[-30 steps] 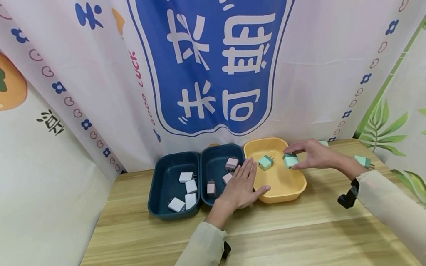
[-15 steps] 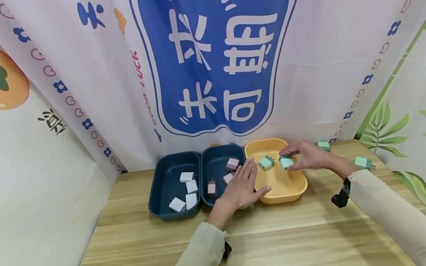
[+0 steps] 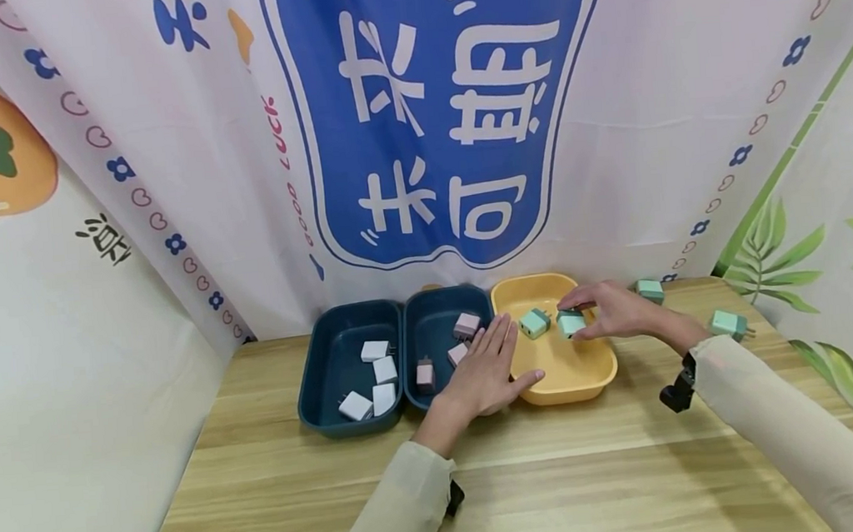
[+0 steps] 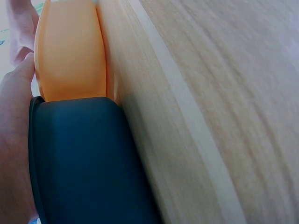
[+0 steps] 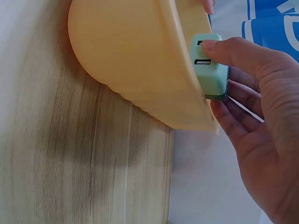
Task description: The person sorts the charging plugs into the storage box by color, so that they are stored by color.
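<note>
My right hand (image 3: 615, 311) pinches a mint-green USB wall charger (image 5: 208, 70) between thumb and fingers. The right wrist view shows its two USB ports, right at the rim of the yellow bin (image 3: 564, 390). Inside that bin lies another mint-green charger (image 3: 534, 323). My left hand (image 3: 477, 369) lies with straight fingers across the adjoining rims of the middle dark blue bin (image 3: 429, 299) and the yellow one, its thumb over the yellow side. Pink chargers (image 3: 424, 375) sit in the middle bin, one partly hidden by the left fingers.
Several white chargers (image 3: 385, 369) lie in the left dark blue bin (image 3: 314, 392). On the wooden table (image 3: 534, 491), right of the yellow bin, are two mint-green chargers, a rear one (image 3: 650, 290) and a nearer one (image 3: 728, 323). A printed curtain (image 3: 614, 159) hangs behind the bins.
My right hand has shifted slightly left with the green charger, farther over the yellow bin, then nearly stopped. The rear green charger on the table is less covered. My left hand stays put.
</note>
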{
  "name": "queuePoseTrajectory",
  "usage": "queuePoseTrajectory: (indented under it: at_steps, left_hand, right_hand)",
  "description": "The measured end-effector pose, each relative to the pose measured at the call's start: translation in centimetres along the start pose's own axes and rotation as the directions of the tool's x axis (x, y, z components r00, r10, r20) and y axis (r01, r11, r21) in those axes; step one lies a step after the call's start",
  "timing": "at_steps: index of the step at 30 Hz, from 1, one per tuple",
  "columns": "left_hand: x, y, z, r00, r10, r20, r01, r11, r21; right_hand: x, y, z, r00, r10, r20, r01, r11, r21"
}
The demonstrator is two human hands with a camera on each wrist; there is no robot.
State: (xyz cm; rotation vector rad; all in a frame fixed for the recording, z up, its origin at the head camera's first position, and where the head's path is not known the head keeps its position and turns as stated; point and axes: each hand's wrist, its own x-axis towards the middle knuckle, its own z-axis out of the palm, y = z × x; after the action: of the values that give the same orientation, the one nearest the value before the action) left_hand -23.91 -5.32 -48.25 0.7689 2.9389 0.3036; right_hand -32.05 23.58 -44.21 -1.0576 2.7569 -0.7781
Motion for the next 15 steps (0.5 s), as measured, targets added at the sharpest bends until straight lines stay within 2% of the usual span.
queuePoseTrajectory:
  at_steps: [15]
  left_hand:
    - [0.02, 0.03, -0.07, 1.0, -0.001, 0.0, 0.001, 1.0, 0.002]
  right_hand:
    - [0.02, 0.51, 0.41, 1.0, 0.004, -0.008, -0.004, 1.0, -0.008]
